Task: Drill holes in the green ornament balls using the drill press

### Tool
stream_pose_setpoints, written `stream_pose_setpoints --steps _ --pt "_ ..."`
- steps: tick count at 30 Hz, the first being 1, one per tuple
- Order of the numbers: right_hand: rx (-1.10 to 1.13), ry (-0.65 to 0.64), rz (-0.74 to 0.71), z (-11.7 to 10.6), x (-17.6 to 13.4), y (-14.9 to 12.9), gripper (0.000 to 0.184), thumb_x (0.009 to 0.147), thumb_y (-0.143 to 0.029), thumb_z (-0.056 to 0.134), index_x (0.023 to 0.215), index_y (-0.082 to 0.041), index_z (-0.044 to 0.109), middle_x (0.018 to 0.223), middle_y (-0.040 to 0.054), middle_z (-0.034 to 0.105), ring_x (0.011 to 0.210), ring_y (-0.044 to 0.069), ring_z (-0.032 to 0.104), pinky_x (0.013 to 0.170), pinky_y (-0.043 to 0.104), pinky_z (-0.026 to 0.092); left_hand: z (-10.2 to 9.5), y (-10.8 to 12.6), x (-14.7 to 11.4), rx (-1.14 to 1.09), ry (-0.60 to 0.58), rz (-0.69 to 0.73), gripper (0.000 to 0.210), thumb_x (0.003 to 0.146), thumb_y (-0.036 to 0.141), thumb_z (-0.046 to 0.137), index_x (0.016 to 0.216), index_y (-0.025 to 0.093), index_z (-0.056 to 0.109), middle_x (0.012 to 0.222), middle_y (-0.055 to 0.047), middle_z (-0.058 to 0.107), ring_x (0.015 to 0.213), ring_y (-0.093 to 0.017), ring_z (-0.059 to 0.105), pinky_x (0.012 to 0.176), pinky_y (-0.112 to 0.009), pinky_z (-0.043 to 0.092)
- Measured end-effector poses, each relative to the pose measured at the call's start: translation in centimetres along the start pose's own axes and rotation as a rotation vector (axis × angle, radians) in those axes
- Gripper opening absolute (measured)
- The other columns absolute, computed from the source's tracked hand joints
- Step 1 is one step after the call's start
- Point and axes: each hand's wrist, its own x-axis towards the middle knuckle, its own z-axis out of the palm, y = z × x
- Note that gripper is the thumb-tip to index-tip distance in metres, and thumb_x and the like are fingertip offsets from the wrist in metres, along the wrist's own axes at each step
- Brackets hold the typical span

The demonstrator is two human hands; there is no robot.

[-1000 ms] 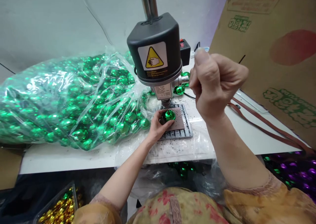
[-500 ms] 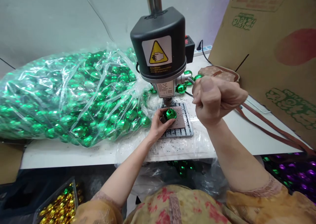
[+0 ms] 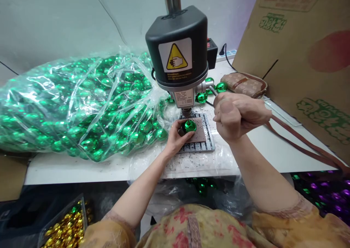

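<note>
Nearest me, below my left forearm, I see a tray of gold baubles point(image 3: 64, 228) at the bottom edge. Moving up, my left hand point(image 3: 175, 138) rests on the white desk point(image 3: 82, 168) and pinches a green bauble point(image 3: 188, 125) between thumb and fingers, holding it on the brown pad point(image 3: 199, 131) directly under the drill press point(image 3: 177, 47). That grasp looks the same as a second ago. My right hand point(image 3: 237, 115) is clenched in a fist around the press lever point(image 3: 212, 90), just right of the bauble; it has dropped clearly lower than before, when it stood up level with the press's black housing. With it down, a brown pouch point(image 3: 243, 84) shows beyond it, its strap trailing right along the desk. Left of my left hand lies the big clear bag of green baubles point(image 3: 76, 106). Farthest right, a cardboard sheet point(image 3: 300, 58) leans upright.
</note>
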Motion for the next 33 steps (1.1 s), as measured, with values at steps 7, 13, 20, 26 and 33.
stream_pose_setpoints --steps 7,13,20,26,33 --pt "-0.003 -0.02 0.079 0.2 0.6 -0.8 0.049 0.089 -0.014 0.059 0.048 -0.017 0.033 0.042 -0.0076 0.035 0.035 0.003 0.036 0.038 0.025 0.025 0.3 0.2 0.0 -0.031 0.019 -0.005 0.049 0.076 0.041 0.084 0.115 0.022 0.062 0.108 -0.008 0.069 0.102 -0.024 0.067 0.091 -0.039 0.054" --pt "-0.005 0.069 0.281 2.1 4.8 -0.8 0.045 0.09 -0.021 0.064 0.049 -0.02 0.046 0.042 -0.007 0.035 0.037 0.005 0.032 0.04 0.029 0.025 0.0 1.3 -1.1 0.107 0.103 -0.005 0.046 0.076 0.039 0.082 0.113 0.022 0.06 0.11 -0.007 0.067 0.103 -0.023 0.065 0.092 -0.039 0.052" --pt "0.045 0.049 0.328 2.3 5.5 -0.9 0.046 0.09 -0.014 0.062 0.048 -0.02 0.045 0.041 -0.0069 0.035 0.037 0.004 0.029 0.043 0.029 0.025 -0.2 4.5 -9.8 0.228 -0.191 0.477 0.051 0.077 0.051 0.08 0.113 0.024 0.057 0.095 -0.007 0.069 0.087 -0.023 0.068 0.075 -0.037 0.055" --pt "-0.01 0.064 0.326 2.3 5.3 -0.8 0.047 0.091 -0.024 0.064 0.048 -0.019 0.045 0.04 -0.007 0.033 0.036 0.003 0.029 0.041 0.027 0.025 -0.2 4.2 -12.7 0.449 -0.385 0.749 0.055 0.082 0.053 0.075 0.122 0.02 0.057 0.112 -0.016 0.071 0.111 -0.032 0.066 0.088 -0.046 0.056" --pt "-0.054 0.034 0.36 2.1 5.2 -0.9 0.052 0.09 -0.042 0.065 0.048 -0.021 0.042 0.042 -0.0057 0.036 0.038 0.004 0.031 0.04 0.027 0.027 -3.8 1.0 2.2 0.484 0.055 0.248 0.02 0.085 0.008 0.052 0.096 0.022 0.062 0.097 -0.009 0.068 0.096 -0.027 0.064 0.09 -0.045 0.052"
